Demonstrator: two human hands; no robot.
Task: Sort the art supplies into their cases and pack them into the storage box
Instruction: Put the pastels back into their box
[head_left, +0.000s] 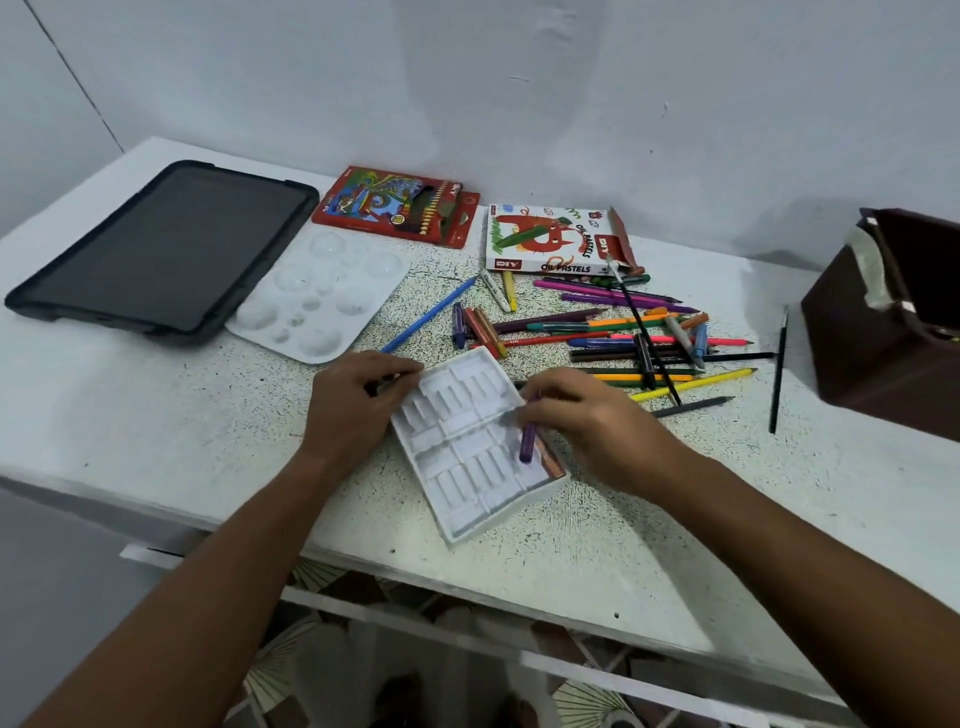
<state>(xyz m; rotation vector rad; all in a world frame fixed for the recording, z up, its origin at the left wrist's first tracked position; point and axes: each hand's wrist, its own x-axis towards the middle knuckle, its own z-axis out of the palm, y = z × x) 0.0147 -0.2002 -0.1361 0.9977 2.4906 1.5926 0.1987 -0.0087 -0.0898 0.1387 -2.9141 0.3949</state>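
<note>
A white plastic pastel tray (470, 457) with ribbed slots lies at the table's front middle. My left hand (358, 400) grips its far left corner. My right hand (587, 421) pinches a purple oil pastel (529, 440) over the tray's right side, beside a brown pastel (551, 460) lying in a slot. Behind the tray lies a loose pile of coloured pencils, pastels and brushes (623, 332). The white oil pastels box (550, 239) and the red coloured pencil box (397, 205) lie at the back. A brown storage box (893, 322) stands at the right edge.
A dark tablet in a black case (161, 249) lies at the back left, with a white paint palette (317, 296) next to it. A thin black brush (778, 369) lies alone near the storage box. The table's front edge runs just below the tray.
</note>
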